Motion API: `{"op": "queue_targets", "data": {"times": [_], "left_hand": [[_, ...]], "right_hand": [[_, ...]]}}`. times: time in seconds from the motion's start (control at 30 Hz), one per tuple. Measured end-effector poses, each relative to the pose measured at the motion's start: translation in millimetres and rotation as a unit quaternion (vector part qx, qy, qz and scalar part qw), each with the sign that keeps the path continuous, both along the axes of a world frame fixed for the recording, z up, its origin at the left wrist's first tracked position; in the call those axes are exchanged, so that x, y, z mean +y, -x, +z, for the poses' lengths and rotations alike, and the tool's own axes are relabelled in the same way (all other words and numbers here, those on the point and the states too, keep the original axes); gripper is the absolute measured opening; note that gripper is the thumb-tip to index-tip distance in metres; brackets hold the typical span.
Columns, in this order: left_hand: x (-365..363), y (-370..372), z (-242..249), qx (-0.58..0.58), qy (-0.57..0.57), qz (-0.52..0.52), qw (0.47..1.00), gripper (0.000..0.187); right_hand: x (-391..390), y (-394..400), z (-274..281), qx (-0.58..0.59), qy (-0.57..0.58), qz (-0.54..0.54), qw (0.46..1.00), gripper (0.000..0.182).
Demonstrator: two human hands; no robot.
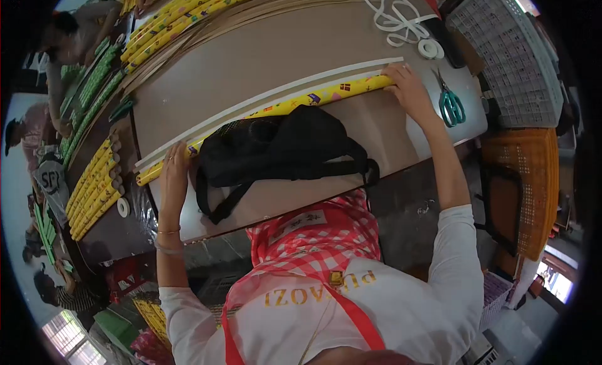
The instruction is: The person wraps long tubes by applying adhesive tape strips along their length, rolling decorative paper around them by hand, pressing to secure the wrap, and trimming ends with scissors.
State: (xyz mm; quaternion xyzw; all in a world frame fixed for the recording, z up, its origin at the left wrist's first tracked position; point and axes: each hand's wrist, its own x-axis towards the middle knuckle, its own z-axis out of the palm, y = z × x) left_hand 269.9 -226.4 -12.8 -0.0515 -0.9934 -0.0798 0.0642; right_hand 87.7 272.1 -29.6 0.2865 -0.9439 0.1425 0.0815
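A long yellow patterned roll [301, 103] lies across the brown table [251, 58], with a thin white strip [251, 101] along its far side. My left hand [174, 177] rests over the roll's left end, its fingers close together on the roll and strip. At the right end, my right hand [411, 92] has its fingers on the roll, near the strip's tip. A black bag [282, 142] with straps lies between my hands, in front of the roll, and covers part of its near edge.
Teal-handled scissors [451, 108], white tape rolls [429, 49] and loose white strip [395, 20] lie at the right. Yellow rolls [94, 189] are stacked at the left. Co-workers [66, 51] sit beyond, with green rolls [94, 95]. Grey crates [514, 58] stand at right.
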Motion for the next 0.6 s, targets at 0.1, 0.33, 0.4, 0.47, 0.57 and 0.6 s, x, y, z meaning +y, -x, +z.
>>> {"op": "queue_targets", "data": {"times": [0.1, 0.33, 0.4, 0.47, 0.57, 0.6], "left_hand": [[-1, 0, -7, 0.025, 0.035, -0.001, 0.999, 0.043], [3, 3, -12, 0.071, 0.097, 0.031, 0.992, 0.042], [11, 2, -10, 0.1, 0.086, 0.037, 0.991, 0.043], [15, -2, -17, 0.084, 0.079, 0.084, 0.99, 0.049], [24, -2, -21, 0.132, 0.076, 0.102, 0.983, 0.041], [25, -1, -20, 0.151, 0.073, 0.093, 0.981, 0.038]], "right_hand": [[-1, -6, 3, 0.007, -0.023, -0.006, 1.0, 0.032], [2, 2, -2, 0.043, -0.138, -0.01, 0.989, 0.035], [2, -1, -8, 0.138, -0.153, 0.009, 0.978, 0.037], [6, 2, -13, 0.116, -0.156, 0.0, 0.981, 0.037], [2, -4, -12, 0.13, -0.166, -0.008, 0.977, 0.037], [0, -7, -8, 0.125, -0.172, -0.012, 0.977, 0.038]]}}
